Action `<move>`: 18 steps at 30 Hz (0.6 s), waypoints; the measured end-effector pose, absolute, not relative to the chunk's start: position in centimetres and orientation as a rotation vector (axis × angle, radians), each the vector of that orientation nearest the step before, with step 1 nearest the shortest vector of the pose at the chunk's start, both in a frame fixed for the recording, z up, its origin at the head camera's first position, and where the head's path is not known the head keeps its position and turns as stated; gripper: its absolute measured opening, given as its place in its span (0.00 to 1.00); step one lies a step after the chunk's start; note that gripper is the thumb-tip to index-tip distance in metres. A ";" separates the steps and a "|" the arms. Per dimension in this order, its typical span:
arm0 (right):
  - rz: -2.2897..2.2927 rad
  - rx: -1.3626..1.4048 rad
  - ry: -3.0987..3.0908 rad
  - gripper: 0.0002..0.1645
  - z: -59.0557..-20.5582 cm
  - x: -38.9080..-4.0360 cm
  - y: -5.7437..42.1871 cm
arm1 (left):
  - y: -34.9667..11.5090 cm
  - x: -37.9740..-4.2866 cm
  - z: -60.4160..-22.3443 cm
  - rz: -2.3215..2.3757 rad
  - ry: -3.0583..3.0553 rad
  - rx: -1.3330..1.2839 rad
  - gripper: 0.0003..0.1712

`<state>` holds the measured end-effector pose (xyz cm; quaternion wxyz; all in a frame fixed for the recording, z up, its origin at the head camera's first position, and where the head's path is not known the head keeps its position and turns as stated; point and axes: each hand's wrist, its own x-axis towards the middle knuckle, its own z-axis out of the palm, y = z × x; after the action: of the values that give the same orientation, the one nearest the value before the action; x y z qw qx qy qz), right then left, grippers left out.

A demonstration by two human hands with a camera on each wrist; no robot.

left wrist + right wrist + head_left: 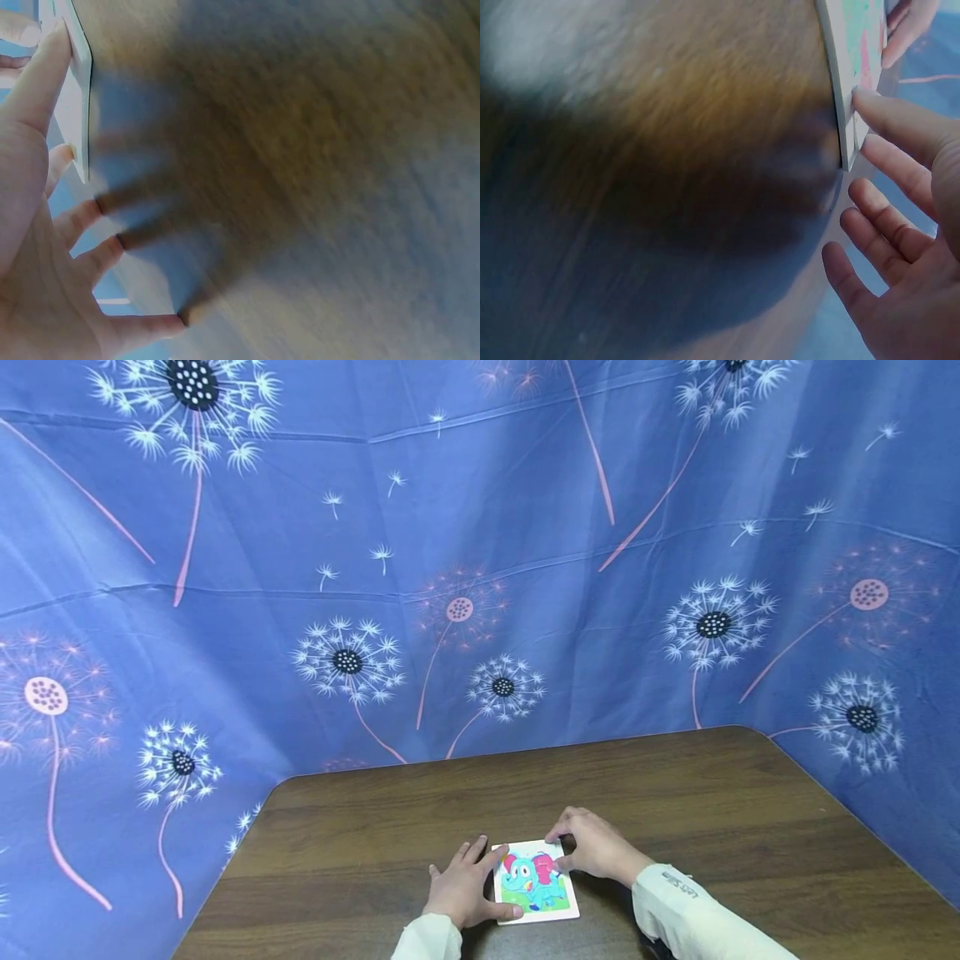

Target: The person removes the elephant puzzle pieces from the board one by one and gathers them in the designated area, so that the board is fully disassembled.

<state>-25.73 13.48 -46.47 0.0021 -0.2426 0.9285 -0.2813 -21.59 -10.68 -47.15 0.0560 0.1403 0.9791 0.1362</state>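
A square picture board [534,903], much like a child's puzzle, lies flat on the brown table, showing a blue cartoon elephant with a pink ear inside a white border. Along its left side my left hand [463,885] is spread wide, thumb over the lower left part and index finger at the upper left corner. The other left fingers reach onto the wood. At the upper right corner is my right hand [596,845]; its thumb touches the white border and its index fingertip is right at the corner. Its remaining fingers are relaxed, beside the board [845,105].
The wood-grain table [360,835] has rounded far corners. Behind it hangs a blue cloth [570,635] printed with dandelions, which also drops past the table's left and right edges. Pale sleeves [697,914] cover both forearms.
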 end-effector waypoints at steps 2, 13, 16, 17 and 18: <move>-0.845 -0.738 2.930 0.18 -46.4 -25.6 13.5 | -10.7 -21.6 -47.2 0.418 2.971 0.429 0.50; -0.801 -0.762 2.995 0.17 -46.6 -25.8 13.2 | -10.7 -21.5 -47.2 0.420 2.964 0.422 0.50; -0.770 -0.783 2.998 0.16 -46.5 -25.9 13.3 | -10.6 -21.5 -47.3 0.420 2.962 0.421 0.50; -0.764 -0.782 2.994 0.16 -46.5 -26.0 13.3 | -10.6 -21.5 -47.3 0.422 2.962 0.419 0.50; -0.757 -0.777 2.991 0.16 -46.5 -26.0 13.4 | -10.6 -21.6 -47.3 0.422 2.963 0.419 0.50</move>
<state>-26.01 13.36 -46.50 -0.0199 -0.2441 0.9399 -0.2380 -21.55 -10.64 -47.33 0.0595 0.1382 0.9787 0.1395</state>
